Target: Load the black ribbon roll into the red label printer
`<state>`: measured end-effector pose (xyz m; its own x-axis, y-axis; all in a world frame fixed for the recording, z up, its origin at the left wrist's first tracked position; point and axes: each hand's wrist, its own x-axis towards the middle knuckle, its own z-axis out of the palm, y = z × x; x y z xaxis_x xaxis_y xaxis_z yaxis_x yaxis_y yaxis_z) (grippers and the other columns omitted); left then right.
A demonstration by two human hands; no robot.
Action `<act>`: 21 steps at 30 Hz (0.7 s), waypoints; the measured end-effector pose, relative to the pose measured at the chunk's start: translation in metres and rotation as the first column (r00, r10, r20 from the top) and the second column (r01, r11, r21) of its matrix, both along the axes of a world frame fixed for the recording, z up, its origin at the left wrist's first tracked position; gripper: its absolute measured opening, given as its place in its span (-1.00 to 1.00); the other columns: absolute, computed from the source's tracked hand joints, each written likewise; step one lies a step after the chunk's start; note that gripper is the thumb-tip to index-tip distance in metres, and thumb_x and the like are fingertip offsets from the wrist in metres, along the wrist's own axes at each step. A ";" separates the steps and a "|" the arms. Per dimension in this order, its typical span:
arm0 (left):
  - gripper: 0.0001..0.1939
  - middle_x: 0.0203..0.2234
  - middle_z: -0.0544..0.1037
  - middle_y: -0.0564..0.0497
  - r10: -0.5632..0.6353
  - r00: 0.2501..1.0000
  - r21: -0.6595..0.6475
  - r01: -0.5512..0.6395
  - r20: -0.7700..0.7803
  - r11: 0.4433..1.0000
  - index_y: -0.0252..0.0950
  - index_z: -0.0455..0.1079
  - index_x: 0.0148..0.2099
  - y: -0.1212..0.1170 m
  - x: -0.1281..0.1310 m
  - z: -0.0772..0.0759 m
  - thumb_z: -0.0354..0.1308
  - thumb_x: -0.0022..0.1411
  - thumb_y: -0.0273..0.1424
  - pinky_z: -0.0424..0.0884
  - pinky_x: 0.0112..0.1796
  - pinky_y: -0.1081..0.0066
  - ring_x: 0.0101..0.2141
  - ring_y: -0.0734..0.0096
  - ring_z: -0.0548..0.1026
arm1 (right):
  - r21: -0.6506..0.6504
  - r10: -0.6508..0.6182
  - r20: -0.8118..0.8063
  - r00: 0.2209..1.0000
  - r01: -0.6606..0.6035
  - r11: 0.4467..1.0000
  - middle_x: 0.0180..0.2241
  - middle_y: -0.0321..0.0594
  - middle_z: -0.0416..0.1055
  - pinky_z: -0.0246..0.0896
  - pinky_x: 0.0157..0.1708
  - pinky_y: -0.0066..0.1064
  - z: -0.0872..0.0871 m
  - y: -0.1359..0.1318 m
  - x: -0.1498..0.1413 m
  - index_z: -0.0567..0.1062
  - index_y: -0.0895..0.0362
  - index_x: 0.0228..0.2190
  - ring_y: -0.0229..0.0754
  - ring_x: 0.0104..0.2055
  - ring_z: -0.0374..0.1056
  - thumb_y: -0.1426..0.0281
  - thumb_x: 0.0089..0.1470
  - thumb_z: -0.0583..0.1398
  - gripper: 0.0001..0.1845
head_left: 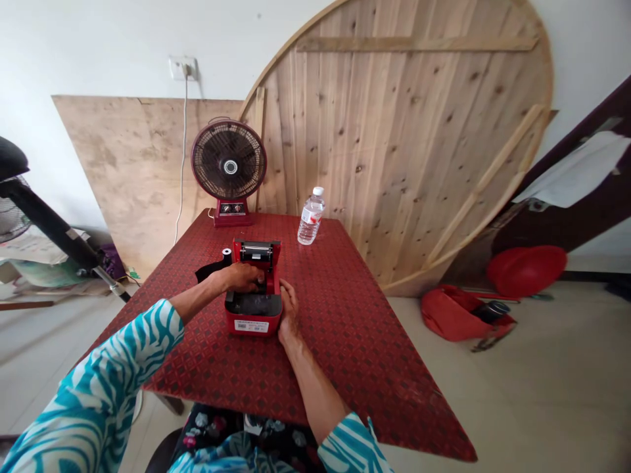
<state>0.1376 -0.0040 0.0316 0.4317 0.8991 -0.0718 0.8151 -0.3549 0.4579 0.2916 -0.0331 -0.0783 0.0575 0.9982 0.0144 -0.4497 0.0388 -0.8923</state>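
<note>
A red label printer (251,324) stands on the table with its lid (256,253) raised and its black interior showing. My left hand (244,277) reaches into it from the left, fingers bent down inside; whatever they grip is hidden. Along the printer's right wall lies my right hand (288,312), fingers closed round that side and holding it. Just behind my left wrist is a roll of black ribbon (227,255) with a white core end, a dark strip trailing to its left. A white printed sticker is on the printer's near face.
The table (345,341) has a dark red patterned cover. A red fan (229,164) stands at its back left corner, a clear water bottle (310,217) at the back right. A big round wooden board (394,144) leans on the wall. A red bag (448,315) lies on the floor.
</note>
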 end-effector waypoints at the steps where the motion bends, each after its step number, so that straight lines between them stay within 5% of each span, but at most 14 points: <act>1: -0.78 -0.37 0.61 -0.03 -0.006 1.000 0.000 0.006 0.004 1.000 -0.19 0.52 -0.35 -0.001 0.000 0.000 0.26 -0.11 -0.54 0.33 -0.26 0.31 -0.26 0.08 0.54 | 0.003 -0.001 -0.001 1.000 0.001 1.000 -0.16 -0.23 0.53 0.26 -0.18 -0.34 0.000 0.000 0.000 0.49 0.06 -0.16 -0.12 -0.11 0.41 0.07 -0.06 0.21 -0.54; 5: -0.69 -0.32 0.61 -0.01 -0.021 0.999 0.024 0.020 0.038 1.000 -0.20 0.50 -0.24 -0.009 -0.003 0.007 0.26 -0.10 -0.56 0.35 -0.24 0.36 -0.24 0.18 0.54 | -0.004 0.024 -0.026 0.999 -0.024 1.000 -0.19 -0.24 0.53 0.26 -0.18 -0.34 0.002 -0.002 0.001 0.49 0.06 -0.15 -0.14 -0.17 0.42 0.08 -0.07 0.22 -0.54; 8: -0.64 -0.27 0.61 -0.03 -0.052 0.971 0.066 0.038 0.234 0.997 -0.21 0.48 -0.10 -0.023 -0.016 0.020 0.26 -0.02 -0.51 0.38 -0.22 0.35 -0.23 0.22 0.54 | -0.018 0.049 -0.040 0.998 -0.050 0.999 -0.24 -0.26 0.54 0.26 -0.22 -0.34 0.003 -0.003 0.001 0.48 0.06 -0.15 -0.15 -0.22 0.42 0.09 -0.07 0.23 -0.54; 14: -0.41 -0.24 0.58 -0.07 0.136 0.715 0.001 -0.188 0.685 0.982 -0.32 0.34 0.13 -0.043 -0.084 0.047 0.28 0.03 -0.31 0.43 -0.18 0.26 -0.27 0.29 0.53 | -0.027 0.003 -0.026 1.000 -0.004 1.000 -0.24 -0.24 0.54 0.26 -0.26 -0.34 0.000 -0.002 0.002 0.50 0.08 -0.17 -0.15 -0.25 0.41 0.06 -0.09 0.24 -0.52; 17: -0.46 -0.30 0.58 -0.03 0.290 0.626 -0.027 -0.394 0.724 0.919 -0.34 0.39 0.03 -0.033 -0.122 0.040 0.29 -0.03 -0.30 0.42 -0.14 0.23 -0.31 0.31 0.52 | -0.056 0.000 -0.030 1.000 -0.001 0.998 -0.27 -0.26 0.55 0.25 -0.30 -0.35 -0.002 -0.001 0.002 0.50 0.07 -0.16 -0.18 -0.33 0.40 0.05 -0.10 0.25 -0.50; 21: -0.54 -0.37 0.57 0.02 0.442 0.568 -0.052 -0.573 0.695 0.818 -0.32 0.39 -0.17 -0.005 -0.153 0.004 0.27 -0.17 -0.25 0.43 -0.18 0.28 -0.30 0.28 0.53 | -0.060 -0.005 -0.020 1.000 0.004 0.998 -0.27 -0.25 0.55 0.25 -0.29 -0.34 -0.005 0.000 0.003 0.50 0.07 -0.17 -0.17 -0.32 0.41 0.04 -0.10 0.26 -0.50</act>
<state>-0.0150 -0.0090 0.0354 -0.2275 0.9526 0.2019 0.3955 -0.0990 0.9131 0.2947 -0.0328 -0.0830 0.0616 0.9970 -0.0470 -0.4677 -0.0128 -0.8838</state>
